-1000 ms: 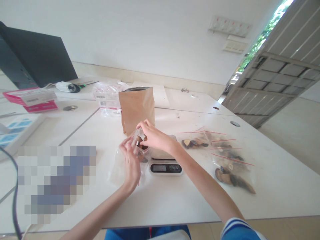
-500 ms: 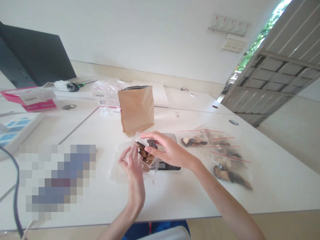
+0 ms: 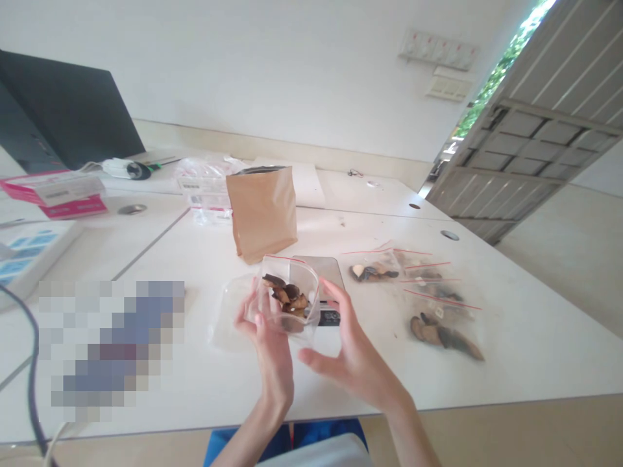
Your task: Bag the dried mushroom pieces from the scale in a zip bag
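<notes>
Right hand (image 3: 357, 353) has moved beside the bag (image 3: 296, 323) — fingers spread — left hand (image 3: 272, 347) pinching its side.

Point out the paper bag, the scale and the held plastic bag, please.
Paper bag (image 3: 263, 215): head view, middle of its front face.
Scale (image 3: 329, 270): head view, on its weighing plate.
Held plastic bag (image 3: 305, 329): head view, its near wall.
</notes>
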`<state>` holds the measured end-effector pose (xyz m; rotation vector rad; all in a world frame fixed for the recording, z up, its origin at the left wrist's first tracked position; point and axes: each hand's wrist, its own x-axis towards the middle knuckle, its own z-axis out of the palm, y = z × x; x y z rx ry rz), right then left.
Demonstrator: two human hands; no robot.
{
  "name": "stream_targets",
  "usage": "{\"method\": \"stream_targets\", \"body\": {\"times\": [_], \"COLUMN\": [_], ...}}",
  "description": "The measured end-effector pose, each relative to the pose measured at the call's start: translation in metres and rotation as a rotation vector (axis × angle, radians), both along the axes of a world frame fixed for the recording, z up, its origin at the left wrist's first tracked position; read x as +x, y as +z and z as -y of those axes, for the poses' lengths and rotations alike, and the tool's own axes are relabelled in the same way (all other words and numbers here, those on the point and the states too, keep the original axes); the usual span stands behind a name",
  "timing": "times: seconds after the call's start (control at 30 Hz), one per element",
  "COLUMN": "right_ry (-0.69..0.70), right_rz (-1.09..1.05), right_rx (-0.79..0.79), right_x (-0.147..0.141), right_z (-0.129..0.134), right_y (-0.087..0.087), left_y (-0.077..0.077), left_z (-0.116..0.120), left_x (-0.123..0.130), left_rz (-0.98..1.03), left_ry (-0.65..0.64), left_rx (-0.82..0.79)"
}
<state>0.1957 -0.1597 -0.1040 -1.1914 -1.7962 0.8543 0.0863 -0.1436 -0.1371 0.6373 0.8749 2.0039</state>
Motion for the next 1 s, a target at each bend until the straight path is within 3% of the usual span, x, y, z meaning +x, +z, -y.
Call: {"method": "stream_targets", "body": {"times": [0.13, 0.3, 0.4, 0.5, 0.77, 1.0], "right_ry": [-0.169, -0.393, -0.413, -0.410, -0.587, -0.706], "right_rz": [-0.258, -0.513, -0.549, -0.546, -0.627, -0.641], "right_rx": [0.056, -0.039, -0.099, -0.057, 0.009, 0.131], "right_x": [-0.021, -0.018, -0.011, -0.008, -0.008, -0.022], "right_z": [0.004, 0.003, 0.005, 0.003, -0.006, -0.008], "right_y": [-0.020, -0.021, -0.021, -0.022, -0.039, -0.047], "left_y": [-0.005, -0.009, -0.009, -0.008, -0.018, -0.018], "left_z": [0.010, 0.007, -0.002, -0.007, -0.001, 0.002], "left_x": [0.001, -0.024, -0.043, -0.051, -0.049, -0.046], "left_rz": [-0.047, -0.279, -0.404, -0.476, -0.312, -0.299], "left_ry": [-0.115, 0.038, -0.105, -0.127, -0.266, -0.270], "left_rx": [0.006, -0.144, -0.139, -0.154, -0.179, -0.241]}}
